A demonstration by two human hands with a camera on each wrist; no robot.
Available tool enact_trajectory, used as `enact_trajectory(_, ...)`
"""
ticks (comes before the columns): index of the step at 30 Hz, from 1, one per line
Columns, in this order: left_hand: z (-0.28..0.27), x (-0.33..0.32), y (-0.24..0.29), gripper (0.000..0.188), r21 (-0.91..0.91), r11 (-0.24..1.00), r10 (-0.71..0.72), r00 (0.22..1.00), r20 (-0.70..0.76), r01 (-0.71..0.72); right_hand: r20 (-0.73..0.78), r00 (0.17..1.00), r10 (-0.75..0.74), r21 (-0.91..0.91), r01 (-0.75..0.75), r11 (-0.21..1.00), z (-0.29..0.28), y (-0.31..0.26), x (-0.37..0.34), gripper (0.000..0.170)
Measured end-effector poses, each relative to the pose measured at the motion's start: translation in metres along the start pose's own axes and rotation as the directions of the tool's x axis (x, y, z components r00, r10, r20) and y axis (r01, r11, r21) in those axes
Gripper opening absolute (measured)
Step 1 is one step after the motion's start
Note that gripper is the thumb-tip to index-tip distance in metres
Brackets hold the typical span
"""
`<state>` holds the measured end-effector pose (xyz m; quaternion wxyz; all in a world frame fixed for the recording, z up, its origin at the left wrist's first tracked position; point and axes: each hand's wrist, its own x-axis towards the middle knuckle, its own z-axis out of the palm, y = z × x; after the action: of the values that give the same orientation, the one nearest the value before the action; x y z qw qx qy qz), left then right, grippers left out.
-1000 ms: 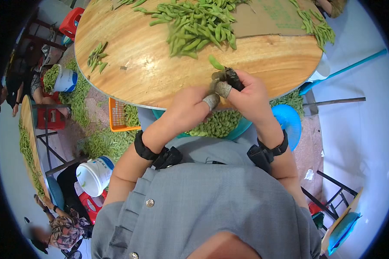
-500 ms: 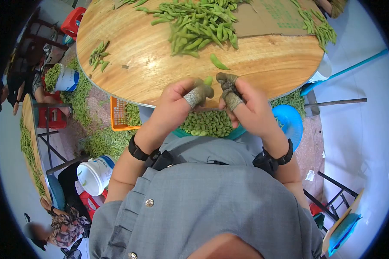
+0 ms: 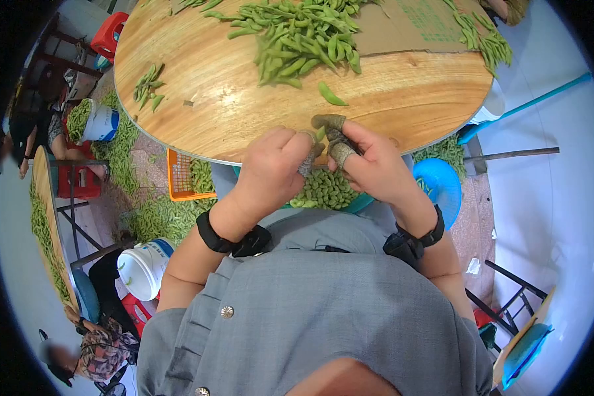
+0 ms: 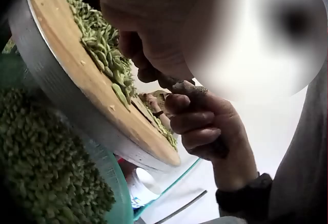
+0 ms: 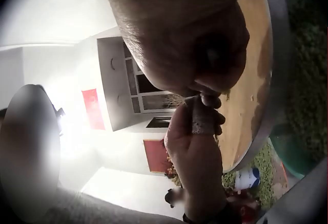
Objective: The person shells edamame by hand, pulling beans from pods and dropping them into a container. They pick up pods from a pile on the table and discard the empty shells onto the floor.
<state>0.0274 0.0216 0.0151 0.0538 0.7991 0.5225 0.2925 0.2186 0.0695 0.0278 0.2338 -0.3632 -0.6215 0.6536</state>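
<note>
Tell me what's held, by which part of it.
The left grip holds a green pod; only a bit shows, so where is unclear, as is any hold by the right grip.

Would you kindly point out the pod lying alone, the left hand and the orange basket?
Pod lying alone (image 3: 331, 95), head view: its middle.
Left hand (image 3: 269, 166), head view: its back.
Orange basket (image 3: 179, 174), head view: its side wall.

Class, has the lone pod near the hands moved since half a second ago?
No. In the head view, the lone pod shows no shift against the table, lying apart from the pile, on its near side.
</note>
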Motion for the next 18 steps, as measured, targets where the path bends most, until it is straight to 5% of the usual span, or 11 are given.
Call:
enact_trajectory(1,-0.001,0.000,0.002,0.005,0.001,1.000,0.001,1.000,0.001,-0.001,0.056,0.992,0.113,0.194,-0.121,0.974,0.000,0.001,0.000,0.045)
enact_trajectory(2,-0.003,0.001,0.006,0.004,-0.518,0.786,-0.299,0.941,0.161,0.338,0.134,0.969,0.210,0.371,-0.245,0.896,-0.001,0.001,0.001,0.044)
enact_trajectory(3,-0.004,0.002,0.007,0.008,-0.788,0.234,-0.431,0.787,0.441,0.569,0.135,0.969,0.208,0.370,-0.244,0.896,0.000,0.000,0.000,0.044)
enact_trajectory(4,-0.002,-0.001,0.004,0.008,-0.787,0.235,-0.433,0.786,0.441,0.570,0.172,0.959,0.225,0.485,-0.282,0.828,0.002,-0.002,-0.004,0.043)
enact_trajectory(6,0.005,-0.007,-0.003,0.017,-0.666,-0.615,-0.195,0.737,0.647,0.422,0.210,0.948,0.238,0.590,-0.317,0.743,0.003,-0.001,-0.008,0.042)
enact_trajectory(7,0.006,-0.007,-0.003,0.017,-0.666,-0.614,-0.194,0.737,0.647,0.423,0.192,0.960,0.203,0.557,-0.277,0.783,0.003,0.001,-0.008,0.041)
enact_trajectory(12,0.001,-0.001,0.004,0.021,-0.749,0.088,-0.395,0.713,0.578,0.656,0.115,0.984,0.139,0.438,-0.176,0.882,0.001,0.008,-0.009,0.039)
enact_trajectory(13,0.000,0.000,0.005,0.021,-0.749,0.089,-0.395,0.713,0.579,0.657,0.108,0.980,0.166,0.425,-0.197,0.884,0.001,0.006,-0.009,0.039)
enact_trajectory(15,-0.003,0.001,0.008,0.014,-0.373,0.892,-0.241,0.966,0.088,0.256,0.103,0.976,0.190,0.415,-0.216,0.884,0.001,0.003,-0.008,0.040)
enact_trajectory(16,-0.007,0.004,0.006,0.010,-0.023,0.999,-0.023,1.000,-0.007,0.023,0.082,0.974,0.209,0.366,-0.225,0.903,0.002,0.002,-0.008,0.038)
enact_trajectory(18,-0.003,0.003,0.004,0.009,0.118,0.992,0.048,0.999,-0.019,-0.045,0.059,0.972,0.229,0.316,-0.236,0.919,0.004,-0.002,-0.009,0.036)
